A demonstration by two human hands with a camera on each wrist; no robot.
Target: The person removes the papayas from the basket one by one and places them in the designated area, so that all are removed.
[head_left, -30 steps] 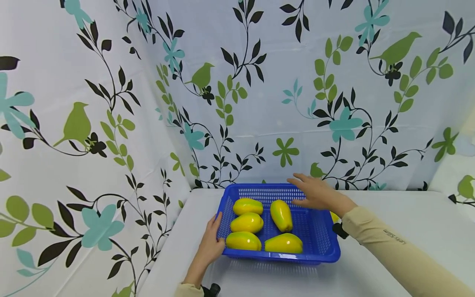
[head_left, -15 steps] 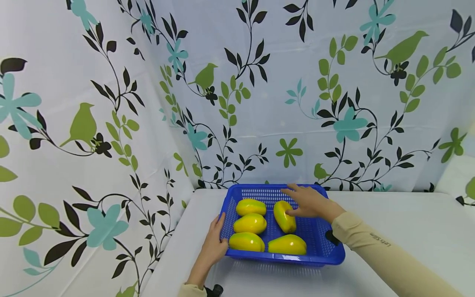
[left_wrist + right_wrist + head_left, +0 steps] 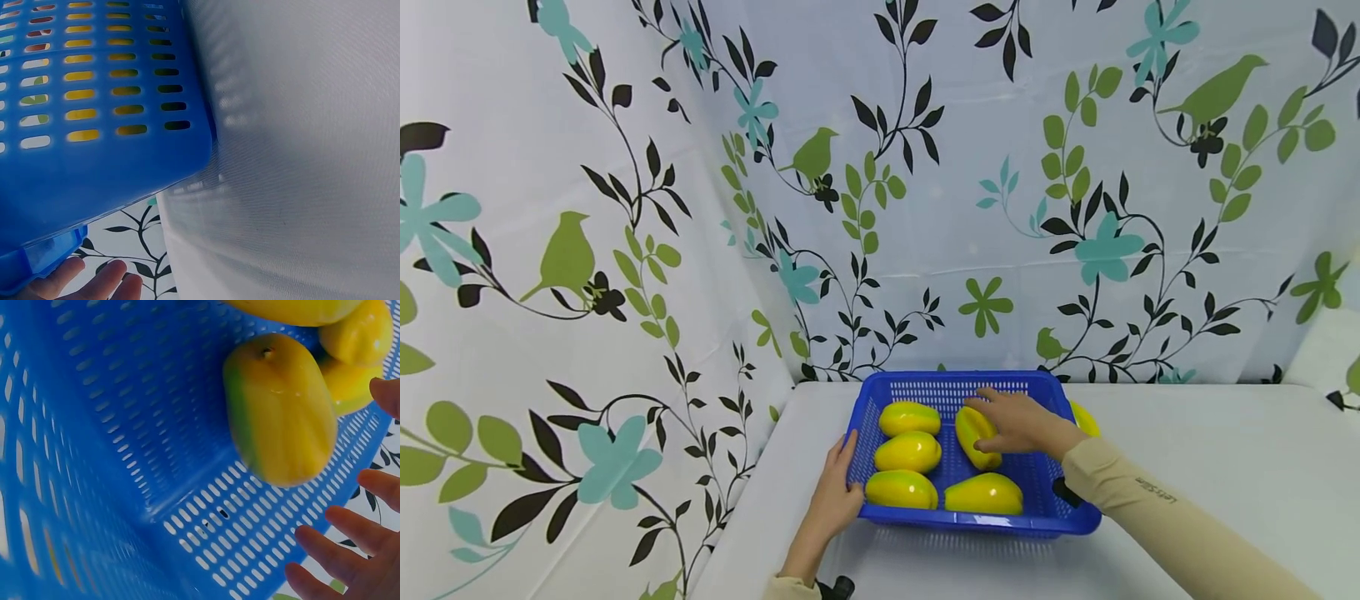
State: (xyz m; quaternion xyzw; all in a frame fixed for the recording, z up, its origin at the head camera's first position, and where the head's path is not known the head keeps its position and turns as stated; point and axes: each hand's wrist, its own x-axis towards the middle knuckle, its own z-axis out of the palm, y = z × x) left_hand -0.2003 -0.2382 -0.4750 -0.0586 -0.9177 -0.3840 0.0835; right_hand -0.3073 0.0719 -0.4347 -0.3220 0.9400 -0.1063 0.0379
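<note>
From the head view, the right hand (image 3: 1022, 425) is over a yellow fruit (image 3: 973, 433) inside the blue basket (image 3: 977, 521) on the white counter (image 3: 1195, 442); the left hand (image 3: 835, 492) touches the basket's left rim, whether clamped I cannot tell. The left wrist view shows its fingertips (image 3: 111, 273) near the rim. In the right wrist view, the right hand's thumb and fingers are spread apart.

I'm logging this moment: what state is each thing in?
Blue basket: upright on the white table
Five yellow fruits: inside the basket
Sixth fruit: outside, right of basket, partly hidden
Left hand: at basket's left edge
Right hand: fingers spread, over back-right fruit
</note>
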